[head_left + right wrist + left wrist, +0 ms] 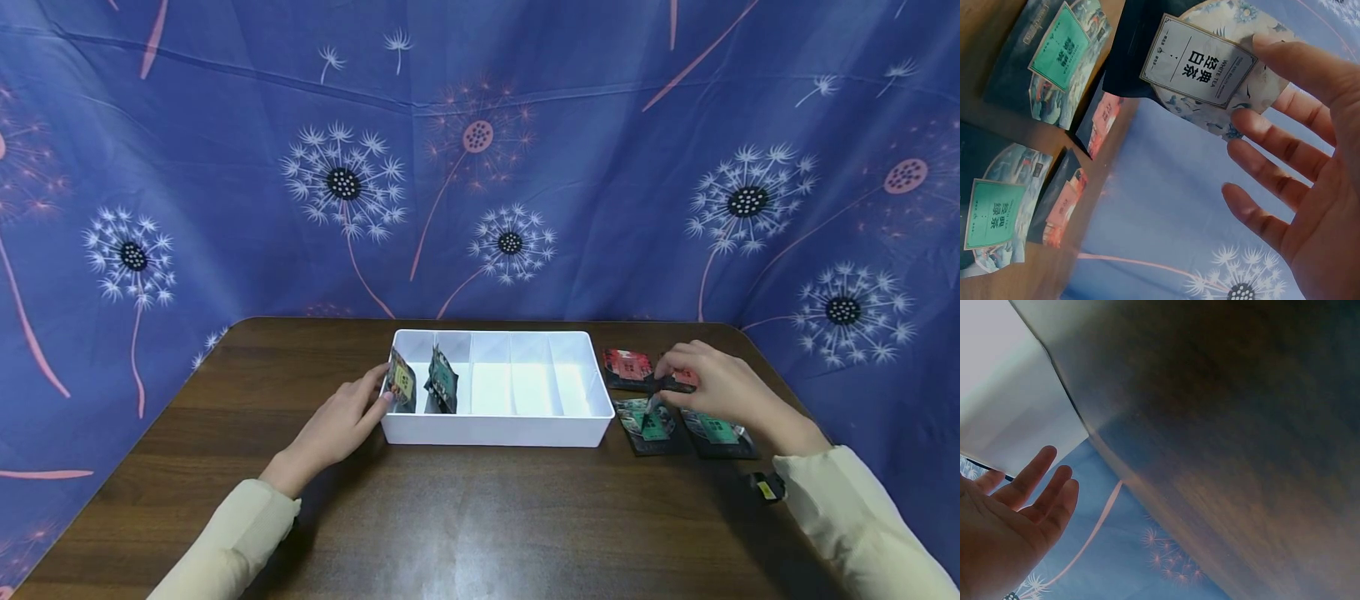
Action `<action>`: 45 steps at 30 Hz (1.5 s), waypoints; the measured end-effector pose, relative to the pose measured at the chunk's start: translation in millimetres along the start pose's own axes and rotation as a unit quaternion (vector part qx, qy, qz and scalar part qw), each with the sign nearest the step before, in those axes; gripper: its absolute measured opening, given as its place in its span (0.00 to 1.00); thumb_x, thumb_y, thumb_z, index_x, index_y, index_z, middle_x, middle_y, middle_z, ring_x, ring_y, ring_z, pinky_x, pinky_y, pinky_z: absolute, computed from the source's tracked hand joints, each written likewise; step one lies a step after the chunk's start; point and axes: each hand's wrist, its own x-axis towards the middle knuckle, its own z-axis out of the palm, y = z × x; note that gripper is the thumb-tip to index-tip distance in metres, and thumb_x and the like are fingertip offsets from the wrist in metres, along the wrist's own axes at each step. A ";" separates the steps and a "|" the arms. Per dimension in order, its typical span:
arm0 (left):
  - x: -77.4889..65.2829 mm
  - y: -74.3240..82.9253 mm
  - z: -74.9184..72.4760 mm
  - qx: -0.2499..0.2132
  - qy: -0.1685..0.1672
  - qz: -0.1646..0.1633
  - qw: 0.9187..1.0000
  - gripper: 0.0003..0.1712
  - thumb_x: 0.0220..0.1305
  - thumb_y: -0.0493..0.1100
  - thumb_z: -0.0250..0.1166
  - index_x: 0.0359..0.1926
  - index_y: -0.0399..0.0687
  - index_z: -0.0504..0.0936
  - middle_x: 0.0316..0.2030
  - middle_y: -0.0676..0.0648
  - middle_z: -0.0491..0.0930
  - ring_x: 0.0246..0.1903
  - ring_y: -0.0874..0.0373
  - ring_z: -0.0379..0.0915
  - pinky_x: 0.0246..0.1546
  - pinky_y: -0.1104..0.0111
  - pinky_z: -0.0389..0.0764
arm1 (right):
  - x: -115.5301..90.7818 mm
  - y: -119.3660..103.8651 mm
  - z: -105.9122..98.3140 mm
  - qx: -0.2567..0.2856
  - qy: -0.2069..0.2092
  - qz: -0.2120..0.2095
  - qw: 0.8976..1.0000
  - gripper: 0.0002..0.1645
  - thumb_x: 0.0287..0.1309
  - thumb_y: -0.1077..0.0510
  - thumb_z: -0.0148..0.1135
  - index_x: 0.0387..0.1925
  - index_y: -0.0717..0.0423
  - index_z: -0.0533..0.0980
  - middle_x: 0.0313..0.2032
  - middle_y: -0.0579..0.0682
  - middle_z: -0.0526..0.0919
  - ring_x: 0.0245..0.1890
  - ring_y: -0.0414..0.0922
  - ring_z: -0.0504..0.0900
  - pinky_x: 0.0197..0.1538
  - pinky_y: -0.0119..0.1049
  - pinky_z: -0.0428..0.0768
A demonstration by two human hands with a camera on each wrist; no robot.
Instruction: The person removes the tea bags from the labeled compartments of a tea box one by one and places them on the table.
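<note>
A white divided tray [495, 433] stands mid-table. Two tea packets [402, 382] [442, 379] stand upright in its leftmost compartments. My left hand [352, 412] lies at the tray's left end, its straight fingers [1035, 481] against the white outer wall [1010, 412]. My right hand [705, 383] hovers over loose packets to the right of the tray. In the right wrist view it pinches a white tea packet [1200, 69], lifted off the table, at its edge under the index finger [1285, 59]. Below it lie green packets [1060, 56] [997, 215] and red ones [1102, 122] [1060, 206].
The brown wooden table [480, 533] is backed by a blue dandelion-print cloth [480, 167]. On it, right of the tray, are a red packet [628, 367] and two green packets [651, 427] [717, 432]. The tray's three right compartments hold nothing.
</note>
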 end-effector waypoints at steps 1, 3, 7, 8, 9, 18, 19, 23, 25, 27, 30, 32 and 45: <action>-0.1 0.1 0.0 -0.001 -0.001 0.000 1.000 0.33 0.68 0.61 0.42 0.68 0.55 0.54 0.56 0.45 0.73 0.56 0.46 0.67 0.54 0.48 0.68 | -0.9 -1.0 0.0 0.002 -0.001 -0.004 1.000 0.12 0.39 0.54 0.72 0.28 0.41 0.78 0.32 0.39 0.78 0.30 0.37 0.70 0.25 0.32 0.67; -0.1 0.2 0.0 -0.002 -0.002 0.000 1.000 0.33 0.68 0.61 0.42 0.68 0.55 0.54 0.56 0.45 0.73 0.56 0.46 0.67 0.54 0.48 0.68 | -2.9 -2.6 0.2 0.003 -0.003 -0.015 1.000 0.12 0.39 0.54 0.72 0.28 0.40 0.77 0.31 0.38 0.77 0.30 0.36 0.69 0.25 0.31 0.66; 0.0 0.0 0.5 -0.004 -0.001 0.001 1.000 0.32 0.68 0.61 0.42 0.68 0.55 0.54 0.56 0.45 0.73 0.56 0.46 0.67 0.54 0.48 0.68 | -6.7 -5.7 0.1 0.003 -0.006 -0.039 0.999 0.14 0.38 0.53 0.73 0.29 0.37 0.76 0.31 0.35 0.76 0.30 0.35 0.68 0.24 0.30 0.65; 0.1 -0.1 0.7 -0.004 0.000 0.000 1.000 0.32 0.68 0.61 0.42 0.68 0.55 0.54 0.56 0.45 0.73 0.56 0.46 0.67 0.54 0.49 0.68 | -7.3 -6.6 0.0 0.003 -0.008 -0.044 0.999 0.15 0.38 0.52 0.73 0.28 0.36 0.76 0.31 0.34 0.75 0.30 0.35 0.68 0.24 0.30 0.65; 0.1 -0.2 1.0 -0.005 0.000 0.000 1.000 0.32 0.68 0.61 0.42 0.68 0.55 0.54 0.56 0.45 0.73 0.56 0.46 0.67 0.54 0.49 0.68 | -7.9 -7.6 -0.2 0.005 -0.010 -0.048 0.999 0.15 0.37 0.52 0.74 0.28 0.36 0.76 0.31 0.34 0.75 0.30 0.35 0.69 0.24 0.30 0.65; -0.6 1.0 -0.1 0.000 -0.001 -0.006 1.000 0.32 0.68 0.61 0.42 0.68 0.55 0.54 0.57 0.45 0.72 0.57 0.46 0.67 0.54 0.48 0.68 | -14.5 -21.1 -1.5 0.017 -0.036 -0.090 0.995 0.16 0.36 0.51 0.74 0.28 0.34 0.76 0.31 0.31 0.73 0.28 0.27 0.66 0.25 0.28 0.67; -0.8 1.3 -0.4 0.000 -0.001 -0.006 1.000 0.32 0.68 0.61 0.42 0.68 0.55 0.54 0.57 0.45 0.72 0.57 0.45 0.67 0.54 0.48 0.68 | -15.1 -22.5 -1.3 0.017 -0.032 -0.098 0.995 0.16 0.35 0.51 0.74 0.28 0.34 0.75 0.30 0.30 0.72 0.27 0.27 0.65 0.25 0.27 0.67; -0.9 1.8 -1.1 0.001 0.000 -0.007 1.000 0.33 0.68 0.61 0.42 0.68 0.54 0.54 0.58 0.44 0.72 0.57 0.45 0.67 0.54 0.48 0.68 | -16.4 -26.8 -0.1 0.015 -0.028 -0.126 0.992 0.16 0.35 0.51 0.74 0.27 0.33 0.74 0.30 0.28 0.71 0.30 0.27 0.67 0.28 0.30 0.71; -0.9 1.9 -1.3 0.003 0.000 -0.006 1.000 0.33 0.68 0.61 0.42 0.68 0.54 0.54 0.58 0.44 0.71 0.57 0.45 0.67 0.54 0.48 0.69 | -17.1 -28.1 0.6 0.016 -0.033 -0.136 0.990 0.17 0.35 0.51 0.74 0.27 0.33 0.74 0.31 0.28 0.71 0.31 0.28 0.68 0.31 0.32 0.74; -0.8 1.8 -1.2 0.004 0.000 -0.006 1.000 0.33 0.68 0.61 0.42 0.68 0.55 0.54 0.58 0.44 0.71 0.57 0.45 0.67 0.53 0.48 0.69 | -17.9 -29.6 1.5 0.021 -0.040 -0.145 0.988 0.17 0.35 0.51 0.74 0.27 0.34 0.74 0.31 0.28 0.70 0.33 0.29 0.69 0.31 0.33 0.74; -0.5 1.4 -0.8 0.005 -0.001 -0.006 1.000 0.33 0.68 0.61 0.42 0.68 0.55 0.53 0.58 0.44 0.71 0.57 0.45 0.67 0.53 0.48 0.69 | -18.6 -32.5 3.1 0.033 -0.057 -0.152 0.986 0.16 0.35 0.52 0.74 0.28 0.35 0.75 0.31 0.29 0.70 0.32 0.29 0.68 0.30 0.29 0.72; -0.3 0.9 -0.3 0.007 -0.001 -0.007 1.000 0.33 0.68 0.62 0.42 0.68 0.55 0.53 0.58 0.44 0.71 0.56 0.45 0.67 0.53 0.49 0.69 | -19.3 -34.7 4.2 0.043 -0.069 -0.153 0.985 0.16 0.36 0.52 0.73 0.28 0.35 0.75 0.32 0.29 0.71 0.32 0.30 0.68 0.28 0.27 0.68; -0.1 0.8 0.5 0.005 -0.002 -0.009 1.000 0.33 0.68 0.61 0.42 0.68 0.55 0.53 0.58 0.45 0.71 0.56 0.46 0.67 0.53 0.48 0.69 | -21.1 -46.5 15.1 0.066 -0.077 -0.185 0.977 0.17 0.34 0.52 0.74 0.29 0.36 0.75 0.33 0.30 0.71 0.34 0.31 0.71 0.30 0.30 0.72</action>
